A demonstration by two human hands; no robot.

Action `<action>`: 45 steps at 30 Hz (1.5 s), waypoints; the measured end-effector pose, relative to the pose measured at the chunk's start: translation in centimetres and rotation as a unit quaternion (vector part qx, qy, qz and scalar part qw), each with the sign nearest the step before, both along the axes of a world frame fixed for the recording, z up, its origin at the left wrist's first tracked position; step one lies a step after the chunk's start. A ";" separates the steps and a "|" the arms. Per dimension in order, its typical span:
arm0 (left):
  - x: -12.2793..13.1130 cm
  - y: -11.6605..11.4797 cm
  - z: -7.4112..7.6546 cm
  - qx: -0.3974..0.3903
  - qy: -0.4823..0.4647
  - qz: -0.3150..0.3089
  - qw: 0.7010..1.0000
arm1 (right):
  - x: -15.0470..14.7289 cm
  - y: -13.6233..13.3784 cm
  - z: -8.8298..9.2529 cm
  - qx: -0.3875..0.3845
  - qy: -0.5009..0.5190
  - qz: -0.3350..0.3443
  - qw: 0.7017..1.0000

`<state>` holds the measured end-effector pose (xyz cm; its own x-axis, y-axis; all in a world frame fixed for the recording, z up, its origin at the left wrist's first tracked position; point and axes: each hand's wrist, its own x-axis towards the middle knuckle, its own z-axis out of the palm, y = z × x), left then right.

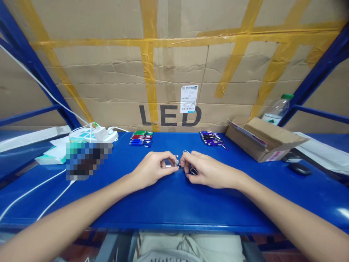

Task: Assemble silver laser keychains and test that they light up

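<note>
Left hand (153, 166) fingers pinch a small metal cylinder (177, 162) mid-tabletop (163, 209); right hand (206, 169) fingers curl on a dark looped piece (193, 171) — looks like fine two-handed part work. Next move probably calls for steady alignment.

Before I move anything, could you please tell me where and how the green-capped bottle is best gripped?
Probably just beneath its green cap, coming from above: the clear bottle stands behind the open cardboard box, which hides its lower part, leaving its top exposed.
</note>
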<state>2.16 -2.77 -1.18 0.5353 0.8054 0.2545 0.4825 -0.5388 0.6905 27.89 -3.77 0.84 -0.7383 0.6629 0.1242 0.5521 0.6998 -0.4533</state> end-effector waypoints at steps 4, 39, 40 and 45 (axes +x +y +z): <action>0.1 -0.1 0.2 0.015 0.010 -0.015 1.000 | 0.0 -0.3 0.6 0.030 0.078 -0.029 0.996; -0.2 0.0 -0.3 0.065 0.016 -0.033 0.997 | 0.6 0.2 0.7 -0.042 -0.057 0.002 0.997; -0.1 0.0 -0.2 0.065 0.018 -0.035 0.997 | 0.7 0.2 0.7 -0.043 -0.060 0.001 0.997; -0.1 0.1 -0.1 0.063 0.024 -0.043 0.997 | 0.8 0.4 0.6 -0.042 -0.050 0.004 0.998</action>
